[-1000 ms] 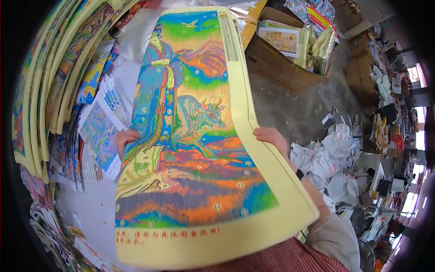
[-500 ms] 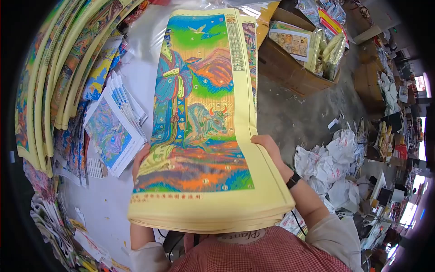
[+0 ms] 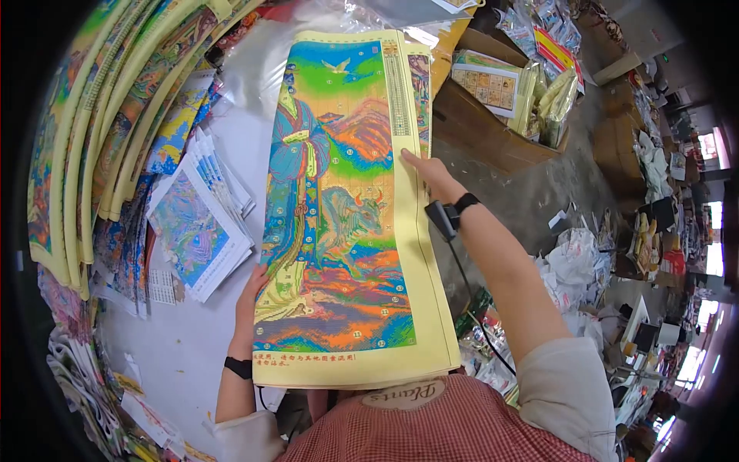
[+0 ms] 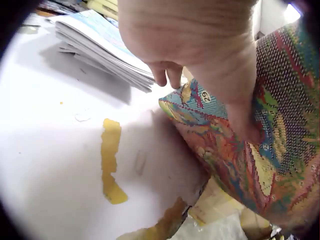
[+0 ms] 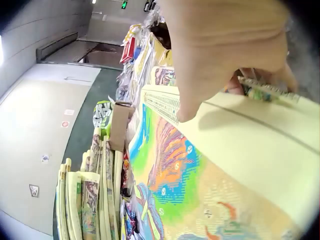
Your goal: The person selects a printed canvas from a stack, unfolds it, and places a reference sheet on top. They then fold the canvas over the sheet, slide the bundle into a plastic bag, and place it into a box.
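A folded printed cross-stitch canvas with cream borders lies lengthwise before me, showing a robed figure, an ox and orange hills. My left hand holds its left edge low down; in the left wrist view the thumb lies on the printed face, with other fingers past the edge. Higher up, my right hand grips the right border, thumb on top. The right wrist view shows that hand with its fingers curled round the folded edge. Another printed layer peeks out beneath the upper right border.
Left of the canvas, a stack of printed sheets lies on the white table. Long cream-edged canvases hang over the far left. Beyond the table's right side stand a cardboard box of packets and white plastic bags.
The canvas has swung straighter and settled flatter, its lower end shifting right. My right hand has slid from the middle of the right border to farther up it; the left still holds the left edge.
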The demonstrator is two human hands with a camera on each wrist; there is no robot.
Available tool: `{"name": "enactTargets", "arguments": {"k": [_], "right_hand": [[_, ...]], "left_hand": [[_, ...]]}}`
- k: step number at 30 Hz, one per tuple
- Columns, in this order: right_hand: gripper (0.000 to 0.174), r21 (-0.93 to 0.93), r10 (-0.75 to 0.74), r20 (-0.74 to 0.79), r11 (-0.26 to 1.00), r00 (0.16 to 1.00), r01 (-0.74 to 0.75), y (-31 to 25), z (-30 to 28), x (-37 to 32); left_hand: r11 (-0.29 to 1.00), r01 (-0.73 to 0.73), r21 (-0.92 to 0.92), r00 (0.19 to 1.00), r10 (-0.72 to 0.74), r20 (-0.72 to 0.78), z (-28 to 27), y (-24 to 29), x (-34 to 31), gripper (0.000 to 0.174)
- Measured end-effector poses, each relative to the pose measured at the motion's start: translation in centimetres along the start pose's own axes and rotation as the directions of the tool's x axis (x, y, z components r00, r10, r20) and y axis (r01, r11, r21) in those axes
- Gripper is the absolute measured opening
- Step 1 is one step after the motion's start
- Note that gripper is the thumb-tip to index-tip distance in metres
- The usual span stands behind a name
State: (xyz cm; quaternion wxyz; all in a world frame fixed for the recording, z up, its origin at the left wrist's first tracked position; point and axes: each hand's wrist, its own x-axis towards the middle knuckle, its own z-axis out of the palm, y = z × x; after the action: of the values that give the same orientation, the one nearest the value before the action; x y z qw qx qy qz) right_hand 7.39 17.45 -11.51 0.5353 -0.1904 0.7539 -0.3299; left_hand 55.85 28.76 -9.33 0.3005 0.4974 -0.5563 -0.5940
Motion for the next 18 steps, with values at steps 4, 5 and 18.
{"name": "enactTargets", "arguments": {"k": [4, 5, 18], "right_hand": [[0.051, -0.193, -0.155, -0.132, 0.973, 0.979, 0.128, 1.1, 0.6, 2.2], [0.049, -0.181, -0.165, -0.128, 0.973, 0.978, 0.14, 1.3, 0.5, 2.9], [0.027, 0.031, -0.439, -0.145, 0.894, 0.887, 0.448, -4.0, 2.5, 6.9]], "left_hand": [[0.747, -0.269, 0.608, 0.954, 0.119, 0.276, -0.1, 5.2, -0.6, 0.05], [0.661, -0.345, 0.666, 0.92, 0.098, 0.379, -0.5, 6.4, -0.5, 0.053], [0.524, -0.202, 0.827, 0.947, 0.319, 0.029, 2.1, 7.7, 26.3, 0.069]]}}
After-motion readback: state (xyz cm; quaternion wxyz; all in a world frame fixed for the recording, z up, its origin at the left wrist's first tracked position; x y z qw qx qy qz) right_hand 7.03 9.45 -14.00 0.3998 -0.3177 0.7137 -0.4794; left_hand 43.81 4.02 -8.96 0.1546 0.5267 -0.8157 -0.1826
